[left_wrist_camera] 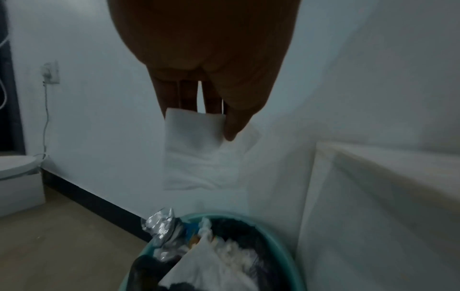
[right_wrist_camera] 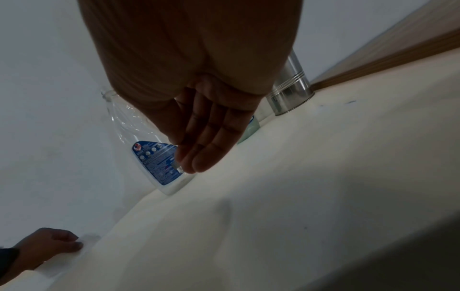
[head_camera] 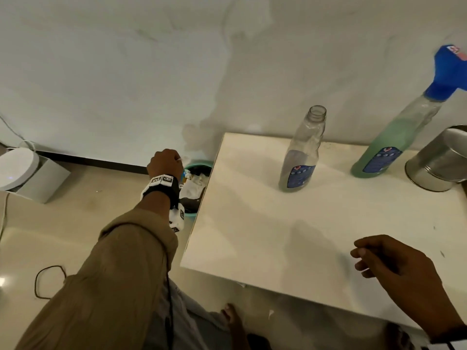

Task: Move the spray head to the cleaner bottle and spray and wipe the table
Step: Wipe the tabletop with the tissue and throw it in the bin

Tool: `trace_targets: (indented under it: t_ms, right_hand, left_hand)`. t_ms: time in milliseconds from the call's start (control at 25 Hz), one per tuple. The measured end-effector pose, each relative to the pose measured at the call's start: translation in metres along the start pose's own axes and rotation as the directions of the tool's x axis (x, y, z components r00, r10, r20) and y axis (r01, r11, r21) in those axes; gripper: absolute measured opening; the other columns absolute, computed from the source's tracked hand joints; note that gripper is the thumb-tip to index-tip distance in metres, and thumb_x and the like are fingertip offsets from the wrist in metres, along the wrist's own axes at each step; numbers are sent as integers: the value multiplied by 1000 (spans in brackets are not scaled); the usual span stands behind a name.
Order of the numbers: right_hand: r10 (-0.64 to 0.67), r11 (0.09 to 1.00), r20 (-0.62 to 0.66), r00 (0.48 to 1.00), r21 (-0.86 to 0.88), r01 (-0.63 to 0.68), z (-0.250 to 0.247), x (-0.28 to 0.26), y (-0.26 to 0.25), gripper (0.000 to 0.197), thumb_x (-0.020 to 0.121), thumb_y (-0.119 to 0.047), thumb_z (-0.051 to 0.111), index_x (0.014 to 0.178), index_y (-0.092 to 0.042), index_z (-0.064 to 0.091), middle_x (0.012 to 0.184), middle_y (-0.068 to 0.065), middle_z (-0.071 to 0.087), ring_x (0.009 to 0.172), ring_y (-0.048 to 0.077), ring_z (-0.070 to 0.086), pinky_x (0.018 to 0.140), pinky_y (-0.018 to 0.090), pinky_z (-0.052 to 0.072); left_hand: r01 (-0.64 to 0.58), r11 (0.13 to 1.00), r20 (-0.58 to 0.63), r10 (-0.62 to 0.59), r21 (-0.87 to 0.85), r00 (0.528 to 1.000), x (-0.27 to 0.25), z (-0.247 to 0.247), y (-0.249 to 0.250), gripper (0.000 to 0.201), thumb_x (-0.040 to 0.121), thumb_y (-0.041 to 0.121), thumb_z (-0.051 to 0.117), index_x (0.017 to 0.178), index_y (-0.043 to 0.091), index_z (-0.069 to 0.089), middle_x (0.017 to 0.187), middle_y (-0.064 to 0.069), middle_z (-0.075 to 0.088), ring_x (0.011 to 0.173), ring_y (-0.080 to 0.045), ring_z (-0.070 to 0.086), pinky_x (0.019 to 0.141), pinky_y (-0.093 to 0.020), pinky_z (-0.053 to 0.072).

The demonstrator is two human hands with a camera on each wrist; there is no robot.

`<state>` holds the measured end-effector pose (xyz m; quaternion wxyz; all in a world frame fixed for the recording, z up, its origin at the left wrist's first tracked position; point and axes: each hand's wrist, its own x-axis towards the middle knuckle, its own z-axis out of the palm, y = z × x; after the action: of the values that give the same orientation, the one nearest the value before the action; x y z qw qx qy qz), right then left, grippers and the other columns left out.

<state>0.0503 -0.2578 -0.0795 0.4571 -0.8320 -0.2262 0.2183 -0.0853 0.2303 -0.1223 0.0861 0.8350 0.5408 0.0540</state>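
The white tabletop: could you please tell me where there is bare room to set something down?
The near half of the white tabletop is bare, left of the right hand. The far edge is crowded: empty clear plastic bottle, green-filled spray bottle, steel canister.

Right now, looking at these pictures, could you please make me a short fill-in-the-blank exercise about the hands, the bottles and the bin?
1. The left hand pinches a white ____ above the teal bin.
2. The blue spray head sits on the bottle with ____ liquid.
3. The clear bottle stands on the table with its neck ____.
4. The right hand holds ____.

Missing words: tissue; green; open; nothing
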Motion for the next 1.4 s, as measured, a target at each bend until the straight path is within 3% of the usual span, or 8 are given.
trace_targets:
  t_ms: [240, 440, 560, 680, 840, 920, 1200, 1400]
  right_hand:
    - [49, 999, 30, 998, -21, -48, 0, 3, 1, 14, 90, -8, 65, 91, -20, 70, 76, -14, 76, 64, 6, 71, 59, 8, 54]
    - [-28, 1000, -1, 1000, 3, 28, -6, 9, -6, 17, 91, -9, 63, 94, -24, 70, 82, -14, 75, 69, 7, 72, 67, 20, 59]
    - [-91, 995, -8, 996, 46, 92, -10, 6, -13, 16, 91, -10, 64, 94, -25, 69, 84, -10, 76, 71, 7, 73, 67, 23, 59]
    - [-155, 987, -10, 988, 38, 155, -13, 5, -18, 14, 91, -11, 65, 94, -24, 69, 82, -6, 76, 73, 6, 72, 65, 17, 57]
    - [-209, 978, -18, 978, 13, 209, -24, 0, -23, 14, 92, -10, 63, 96, -21, 69, 83, -10, 74, 78, -1, 69, 66, 11, 53]
    - [-212, 977, -11, 977, -9, 212, -27, -2, -22, 14, 93, -11, 62, 96, -23, 69, 82, -11, 73, 77, 0, 69, 68, 13, 52]
    - [-226, 973, 31, 974, -45, 228, -24, -2, -21, 14, 93, -12, 62, 95, -24, 68, 81, -11, 73, 76, -1, 68, 65, 10, 50]
    - [-226, 970, 81, 971, -78, 232, -16, -7, -22, 13, 91, -11, 64, 95, -23, 68, 79, -10, 74, 73, 2, 71, 64, 10, 54]
  left_hand:
    - [-52, 993, 482, -6, 107, 876, 12, 71, -37, 66, 69, 50, 72, 122, 13, 58, 128, -12, 60, 118, -33, 55, 98, -38, 44]
    - [63, 936, -106, -106, -347, 989, 26, -33, 2, 37, 80, 27, 62, 112, 9, 66, 113, -18, 68, 106, -35, 64, 98, -40, 49]
    - [-321, 687, -387, 63, -652, 920, -14, -147, 77, 33, 81, 39, 58, 100, 14, 67, 96, -14, 73, 83, -29, 71, 78, -43, 57]
    - [-549, 451, -360, 439, -704, 823, -91, -205, 163, 32, 83, 46, 63, 102, 20, 66, 101, -8, 72, 80, -23, 70, 68, -34, 57]
    - [-637, 629, -50, 693, -445, 719, -151, -174, 226, 64, 65, 68, 69, 120, 38, 57, 127, 12, 57, 98, -8, 59, 88, -28, 50]
    - [-640, 661, 57, 712, -393, 700, -153, -146, 232, 47, 67, 54, 74, 109, 39, 62, 118, 10, 61, 92, -10, 55, 91, -38, 51]
    - [-540, 744, -167, 520, -393, 838, -121, -177, 160, 26, 69, 18, 78, 91, 27, 70, 90, 0, 71, 71, -19, 67, 73, -18, 50]
    - [-446, 798, -293, 348, -406, 890, -73, -202, 45, 27, 71, 23, 78, 96, 25, 69, 88, 3, 69, 60, 9, 62, 68, -4, 46]
